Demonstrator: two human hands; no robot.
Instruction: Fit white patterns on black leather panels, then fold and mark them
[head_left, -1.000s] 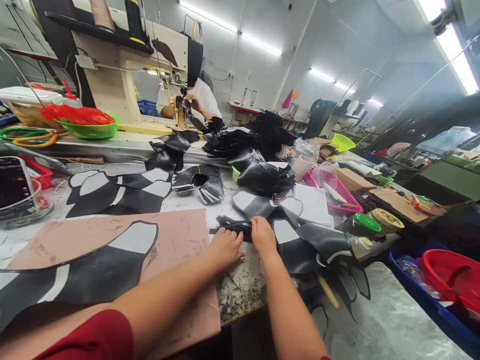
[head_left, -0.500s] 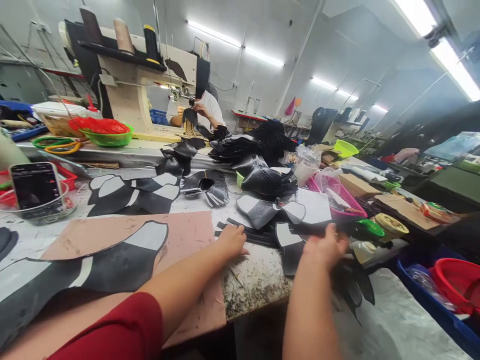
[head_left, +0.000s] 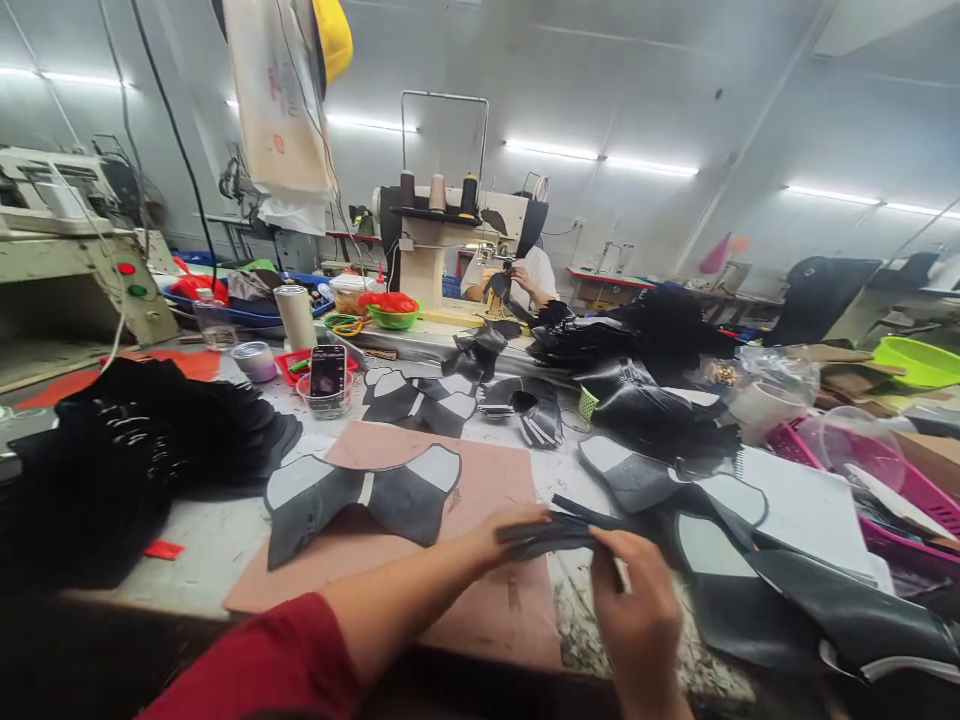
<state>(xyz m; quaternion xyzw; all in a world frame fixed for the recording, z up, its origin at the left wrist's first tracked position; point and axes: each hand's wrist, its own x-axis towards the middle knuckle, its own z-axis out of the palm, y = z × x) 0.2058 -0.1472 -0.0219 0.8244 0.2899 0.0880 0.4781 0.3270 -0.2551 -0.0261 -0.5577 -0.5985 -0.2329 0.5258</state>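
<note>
Both hands pinch a bundle of thin black strips (head_left: 551,533) above the pink mat (head_left: 480,470): left hand (head_left: 504,528) at one end, right hand (head_left: 637,610) at the other. Squaring the ends evenly before letting go would probably keep the strips aligned.

three thread cones (head_left: 436,192), one phone (head_left: 328,371), one pink board (head_left: 480,470), two hands.

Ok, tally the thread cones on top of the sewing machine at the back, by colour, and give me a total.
Brown cone: 1
Tan cone: 1
Black cone with a yellow base: 1
Total: 3, all upright in a row on the shelf of the sewing machine.
</note>
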